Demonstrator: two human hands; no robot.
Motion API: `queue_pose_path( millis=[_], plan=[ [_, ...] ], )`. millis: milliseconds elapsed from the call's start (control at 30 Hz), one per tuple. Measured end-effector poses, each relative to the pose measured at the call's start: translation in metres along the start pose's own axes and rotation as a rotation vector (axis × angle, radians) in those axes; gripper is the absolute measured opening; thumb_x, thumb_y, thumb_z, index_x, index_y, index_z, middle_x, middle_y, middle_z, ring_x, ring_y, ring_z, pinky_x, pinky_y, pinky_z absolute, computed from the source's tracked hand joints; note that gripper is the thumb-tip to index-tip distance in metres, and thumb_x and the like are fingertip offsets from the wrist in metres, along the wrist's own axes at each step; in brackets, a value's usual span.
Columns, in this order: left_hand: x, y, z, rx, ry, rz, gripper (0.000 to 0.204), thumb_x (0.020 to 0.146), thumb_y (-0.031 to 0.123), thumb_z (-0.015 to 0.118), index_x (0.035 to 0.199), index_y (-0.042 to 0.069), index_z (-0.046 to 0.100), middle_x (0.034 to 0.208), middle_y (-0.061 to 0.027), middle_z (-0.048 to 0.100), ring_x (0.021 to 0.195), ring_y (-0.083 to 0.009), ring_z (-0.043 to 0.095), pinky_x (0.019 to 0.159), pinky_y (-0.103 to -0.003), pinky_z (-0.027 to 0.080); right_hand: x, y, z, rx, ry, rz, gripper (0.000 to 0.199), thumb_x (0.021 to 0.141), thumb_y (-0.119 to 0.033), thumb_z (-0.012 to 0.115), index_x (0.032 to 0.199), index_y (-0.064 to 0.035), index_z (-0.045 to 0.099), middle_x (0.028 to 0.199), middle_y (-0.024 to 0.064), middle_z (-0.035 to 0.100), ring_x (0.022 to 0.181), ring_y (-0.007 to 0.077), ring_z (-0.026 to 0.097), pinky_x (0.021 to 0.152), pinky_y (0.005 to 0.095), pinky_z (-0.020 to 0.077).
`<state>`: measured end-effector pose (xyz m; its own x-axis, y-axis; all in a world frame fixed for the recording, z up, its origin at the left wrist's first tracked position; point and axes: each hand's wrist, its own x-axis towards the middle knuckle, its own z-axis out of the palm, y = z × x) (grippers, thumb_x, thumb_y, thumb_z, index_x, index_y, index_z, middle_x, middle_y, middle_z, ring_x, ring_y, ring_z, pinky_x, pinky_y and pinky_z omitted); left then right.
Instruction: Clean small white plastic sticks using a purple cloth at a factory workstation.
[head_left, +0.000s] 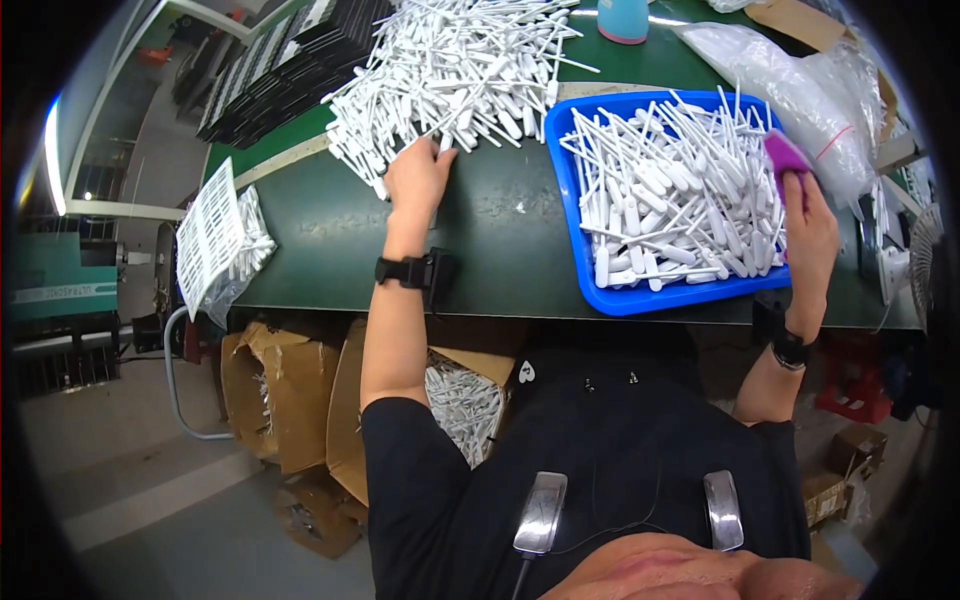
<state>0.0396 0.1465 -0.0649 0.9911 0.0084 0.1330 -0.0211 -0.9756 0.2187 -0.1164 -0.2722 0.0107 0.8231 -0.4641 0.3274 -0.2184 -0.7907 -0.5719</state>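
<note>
My left hand [416, 180] is at the near edge of a heaped pile of white plastic sticks [450, 75] with wide, flat ends. Its thumb and forefinger are pinched on one white plastic stick [446, 144] beside the pile. A folded purple cloth [786, 154] is gripped in my right hand [812, 232], whose thumb and fingers press on it. That hand is over the right rim of a blue tray [588, 270]. Many more white sticks [680, 190] fill the tray, pointing every way.
Black stacked trays [300, 60] stand at the far left of the green table [500, 240]. A white slotted sheet [210, 240] leans by a bag of sticks. Plastic bags [790, 90] and a blue bottle [623, 18] are at the back. Cardboard boxes [300, 400] sit below.
</note>
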Motion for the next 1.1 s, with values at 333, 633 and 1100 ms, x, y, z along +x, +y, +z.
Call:
queue_pose_path(
  millis=[333, 633, 1100],
  plan=[
    [-0.077, 0.031, -0.038, -0.839, -0.053, -0.196, 0.023, 0.089, 0.020, 0.057, 0.101, 0.001, 0.059, 0.081, -0.0082, 0.066, 0.056, -0.0079, 0.058, 0.044, -0.021, 0.042, 0.004, 0.016, -0.006, -0.079, 0.023, -0.026, 0.024, 0.090, -0.026, 0.051, 0.101, -0.0064, 0.059, 0.084, 0.0165, 0.060, 0.073, 0.0332, 0.059, 0.063, 0.0389, 0.0446],
    [-0.095, 0.042, -0.008, -1.000, 0.199, -0.147, 0.029, 0.088, 0.015, 0.059, 0.111, -0.001, 0.052, 0.079, -0.0038, 0.059, 0.054, -0.0071, 0.052, 0.042, -0.020, 0.041, -0.011, 0.002, -0.021, 0.584, 0.133, 0.072, 0.030, 0.095, -0.027, 0.045, 0.100, -0.0003, 0.059, 0.068, 0.0052, 0.057, 0.053, 0.0098, 0.048, 0.052, 0.0269, 0.0421],
    [-0.103, 0.072, -0.019, -2.247, -0.541, -0.201, 0.039, 0.093, 0.014, 0.050, 0.128, -0.003, 0.042, 0.092, -0.0030, 0.055, 0.059, -0.0076, 0.042, 0.051, -0.017, 0.035, -0.075, -0.065, 0.044, 1.666, -1.009, 0.787, 0.038, 0.097, -0.038, 0.035, 0.110, -0.0052, 0.051, 0.053, -0.0002, 0.043, 0.044, 0.0083, 0.041, 0.042, 0.0246, 0.0372]
  ],
)
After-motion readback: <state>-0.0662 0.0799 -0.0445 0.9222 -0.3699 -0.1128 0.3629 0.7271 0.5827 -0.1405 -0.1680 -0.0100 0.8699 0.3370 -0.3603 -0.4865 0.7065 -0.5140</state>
